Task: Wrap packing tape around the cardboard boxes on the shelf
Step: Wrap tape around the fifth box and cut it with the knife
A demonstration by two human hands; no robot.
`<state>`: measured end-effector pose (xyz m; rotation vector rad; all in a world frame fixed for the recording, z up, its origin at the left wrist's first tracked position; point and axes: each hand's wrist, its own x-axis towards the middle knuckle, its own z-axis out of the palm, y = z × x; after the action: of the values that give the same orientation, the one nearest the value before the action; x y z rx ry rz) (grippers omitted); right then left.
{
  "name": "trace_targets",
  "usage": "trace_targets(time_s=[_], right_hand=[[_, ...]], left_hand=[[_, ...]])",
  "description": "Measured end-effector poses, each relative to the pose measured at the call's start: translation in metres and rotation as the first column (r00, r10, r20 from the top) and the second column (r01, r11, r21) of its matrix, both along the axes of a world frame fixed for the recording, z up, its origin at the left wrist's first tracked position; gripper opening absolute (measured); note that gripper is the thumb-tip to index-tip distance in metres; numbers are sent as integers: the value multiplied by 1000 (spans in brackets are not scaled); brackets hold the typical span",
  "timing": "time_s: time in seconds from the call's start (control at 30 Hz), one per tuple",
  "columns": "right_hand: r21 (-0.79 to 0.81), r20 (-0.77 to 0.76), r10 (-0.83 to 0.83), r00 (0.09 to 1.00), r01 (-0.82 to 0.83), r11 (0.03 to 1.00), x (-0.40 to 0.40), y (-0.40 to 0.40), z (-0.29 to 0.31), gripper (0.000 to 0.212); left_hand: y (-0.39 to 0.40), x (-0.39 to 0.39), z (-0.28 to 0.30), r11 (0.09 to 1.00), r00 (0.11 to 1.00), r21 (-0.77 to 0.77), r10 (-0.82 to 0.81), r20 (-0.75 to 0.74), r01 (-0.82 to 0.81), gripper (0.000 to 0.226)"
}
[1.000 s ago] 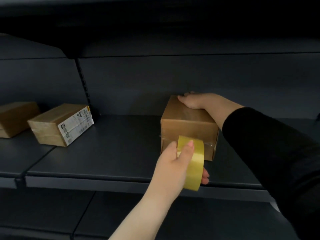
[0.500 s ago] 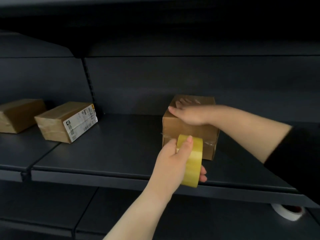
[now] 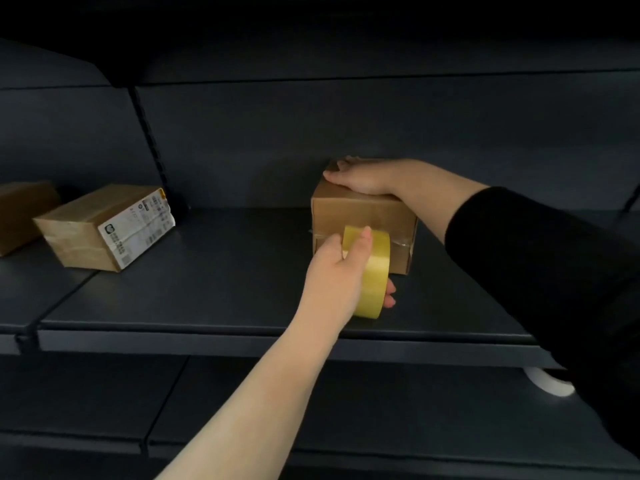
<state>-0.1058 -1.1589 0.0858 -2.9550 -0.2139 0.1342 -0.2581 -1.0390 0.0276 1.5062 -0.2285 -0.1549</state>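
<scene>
A plain cardboard box (image 3: 356, 211) stands on the dark shelf (image 3: 225, 289), right of centre. My left hand (image 3: 337, 271) grips a yellow roll of packing tape (image 3: 372, 270) held against the box's front face, thumb on the roll's top and fingers through its core. A clear strip of tape runs along the front of the box to the right of the roll. My right hand (image 3: 360, 178) lies flat on the box's top at its far left corner, with fingers over the back edge.
Two more cardboard boxes sit at the left: one with a white shipping label (image 3: 104, 226) and one cut off by the frame edge (image 3: 20, 213). A white tape roll (image 3: 547, 384) lies on the lower shelf at the right. A slotted upright (image 3: 152, 150) divides the back panel.
My right hand slid forward over the box top and then back to its far left corner. The tape roll stays against the front face.
</scene>
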Motion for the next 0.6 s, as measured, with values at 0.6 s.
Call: trace_targets(time_s=[0.6], right_hand=[[22, 27, 109, 994, -109, 994, -40, -20, 13, 58]], left_hand=[[1, 2, 0, 999, 1000, -37, 2, 5, -1, 21]])
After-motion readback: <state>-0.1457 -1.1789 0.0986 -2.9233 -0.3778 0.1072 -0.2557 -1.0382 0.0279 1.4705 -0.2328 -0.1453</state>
